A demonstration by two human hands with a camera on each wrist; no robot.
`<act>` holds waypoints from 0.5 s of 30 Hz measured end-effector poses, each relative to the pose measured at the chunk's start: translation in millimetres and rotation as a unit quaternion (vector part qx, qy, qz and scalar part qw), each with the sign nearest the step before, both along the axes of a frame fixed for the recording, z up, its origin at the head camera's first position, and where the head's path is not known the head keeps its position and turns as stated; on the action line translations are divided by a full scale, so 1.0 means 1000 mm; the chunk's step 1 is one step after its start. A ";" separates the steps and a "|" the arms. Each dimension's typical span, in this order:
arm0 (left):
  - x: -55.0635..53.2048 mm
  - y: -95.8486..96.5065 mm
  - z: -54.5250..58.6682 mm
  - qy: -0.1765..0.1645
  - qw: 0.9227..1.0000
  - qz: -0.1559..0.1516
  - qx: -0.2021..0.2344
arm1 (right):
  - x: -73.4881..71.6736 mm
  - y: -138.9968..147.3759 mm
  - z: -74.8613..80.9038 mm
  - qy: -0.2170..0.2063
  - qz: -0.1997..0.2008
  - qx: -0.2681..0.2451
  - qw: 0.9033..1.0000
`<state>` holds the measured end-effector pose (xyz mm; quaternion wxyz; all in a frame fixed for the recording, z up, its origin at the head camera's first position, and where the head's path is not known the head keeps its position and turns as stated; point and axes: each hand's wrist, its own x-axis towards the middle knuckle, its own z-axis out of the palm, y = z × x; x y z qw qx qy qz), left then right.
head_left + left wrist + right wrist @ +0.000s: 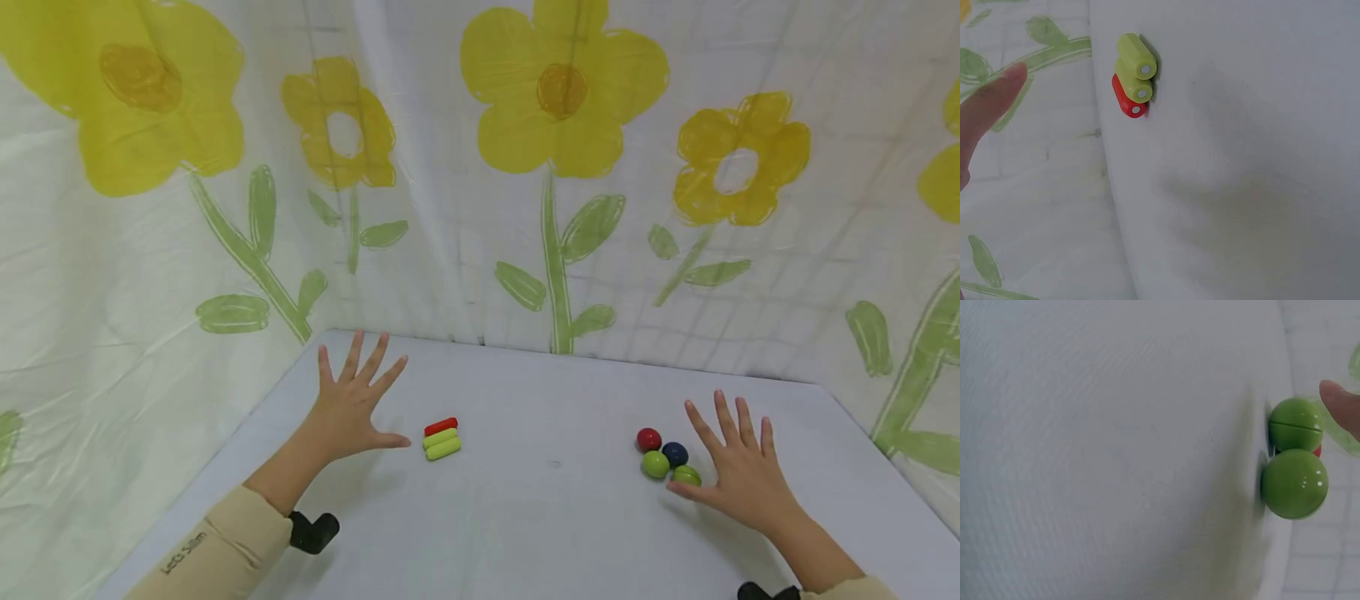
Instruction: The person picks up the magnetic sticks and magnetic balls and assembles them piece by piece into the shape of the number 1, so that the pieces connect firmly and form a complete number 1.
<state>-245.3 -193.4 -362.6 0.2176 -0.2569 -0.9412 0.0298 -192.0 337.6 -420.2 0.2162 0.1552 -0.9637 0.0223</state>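
My left hand [347,418] is held over the table with its fingers spread, just left of three short rods. One is a red rod [440,427], and two are yellow-green rods [443,449], lying side by side. Their ends show small grey discs in the left wrist view, where the lower yellow-green rod [1133,82] touches the red rod [1127,100]. My right hand [742,479], also spread and holding nothing, hovers beside a cluster of balls: a red ball [648,440], a dark blue ball [675,454] and two green balls [656,464]. Its thumb partly overlaps the nearer green ball [687,476].
The white table [547,517] stretches between the rods and the balls. Behind it and along the sides hangs a white curtain [442,275] with printed yellow flowers. A black device [313,532] sits at the left wrist, another [765,592] at the right.
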 end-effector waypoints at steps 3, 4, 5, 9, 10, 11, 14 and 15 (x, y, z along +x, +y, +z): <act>0.000 0.002 -0.001 -0.006 1.000 -0.001 -0.004 | 0.001 0.000 -0.002 -0.001 0.001 -0.001 1.000; 0.001 0.002 -0.001 -0.007 1.000 -0.001 -0.005 | 0.002 0.000 -0.002 -0.003 0.002 -0.002 1.000; 0.001 0.003 -0.001 -0.005 1.000 -0.002 -0.007 | 0.003 0.000 -0.003 -0.004 0.004 -0.003 1.000; 0.002 0.005 -0.003 -0.007 1.000 -0.002 -0.018 | 0.006 -0.002 -0.006 -0.014 0.006 -0.016 1.000; 0.002 0.005 -0.004 -0.006 1.000 -0.003 -0.023 | 0.007 -0.003 -0.006 -0.020 0.003 -0.020 1.000; 0.002 0.006 -0.006 -0.007 1.000 -0.003 -0.027 | 0.008 -0.004 -0.007 -0.024 0.001 -0.026 0.999; 0.003 0.009 -0.009 -0.008 0.999 -0.007 -0.033 | 0.010 -0.007 -0.008 -0.042 -0.004 -0.057 0.998; 0.004 0.011 -0.010 -0.009 0.999 -0.010 -0.033 | 0.011 -0.008 -0.008 -0.048 -0.004 -0.070 0.996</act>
